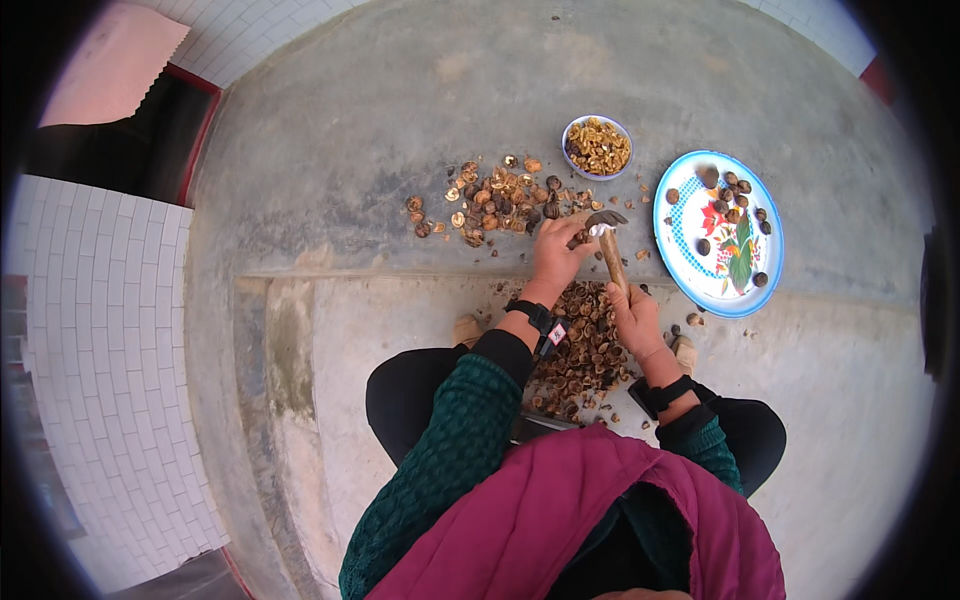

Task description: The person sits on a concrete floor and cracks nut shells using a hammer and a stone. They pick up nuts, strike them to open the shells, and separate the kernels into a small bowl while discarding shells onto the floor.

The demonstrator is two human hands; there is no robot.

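My right hand point(636, 321) grips the wooden handle of a claw hammer point(613, 259), whose dark metal head has something white wrapped below it. Close beside that head, my left hand point(559, 251) has its fingers closed around a walnut point(579, 238), partly hidden by the fingers. Just beyond my left hand lies a heap of walnuts and shells point(499, 199) on the concrete. A bowl of walnut kernels point(598, 148) stands farther out. At the right, a floral enamel tray point(667, 255) with a blue rim holds several whole walnuts point(733, 215).
Many broken walnut shells point(577, 360) cover the lower floor between my feet. A concrete step edge point(420, 274) runs across in front of me. White tiled walls point(112, 300) stand at the left, near a dark opening with a pink cloth point(112, 64).
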